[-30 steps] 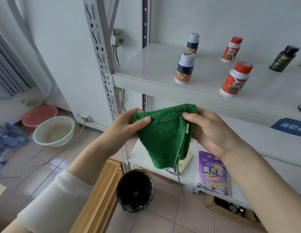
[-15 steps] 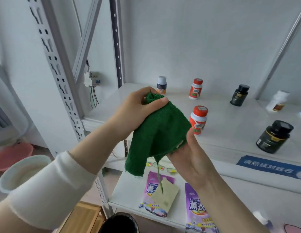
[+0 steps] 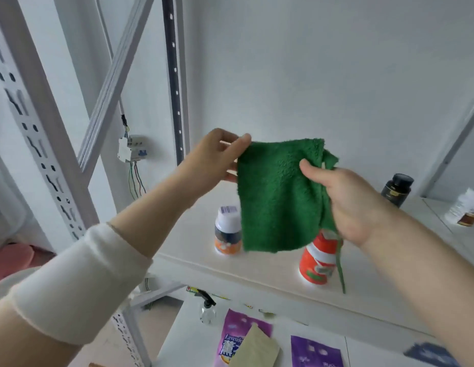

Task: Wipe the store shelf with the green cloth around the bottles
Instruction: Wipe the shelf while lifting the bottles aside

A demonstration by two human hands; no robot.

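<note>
Spreading the green cloth (image 3: 278, 197) out is what's new. Half a sec ago it hung bunched, w/ the left hand (image 3: 220, 154) on top and the right hand (image 3: 344, 200) under it. Now it's opened into a flat panel btwn both hands, up in the air over the store shelf (image 3: 193, 234) and not touching it.

The left hand pinches the top-left corner btwn thumb and fingertips. The right hand is clamped on the right edge, thumb on the front and fingers curled behind. A thin green strand hangs off that edge, down past the front bottle.

We read this as prep: the cloth is being laid out for a wiping face, and no wiping has begun. The shelf top is all left to do.

Counts, as far as we can see:
- Cloth: 1. Hands: 2, both on it.
- Bottles on the shelf: 4.
  - white-cap bottle (image 3: 228, 231), front left
  - red bottle (image 3: 319, 263), partly behind the cloth
  - dark bottle (image 3: 397, 190), at the back
  - pale bottle (image 3: 466, 207), far right
  - The cloth may hide more (we can't tell).
- Lower tier:
  - 2 purple packets (image 3: 239, 340)
  - 1 spray bottle (image 3: 208, 308)
  - 1 beige card (image 3: 254, 348)

The front two bottles stand right under the cloth, so we'd expect the first passes to weave btwn them.
</note>
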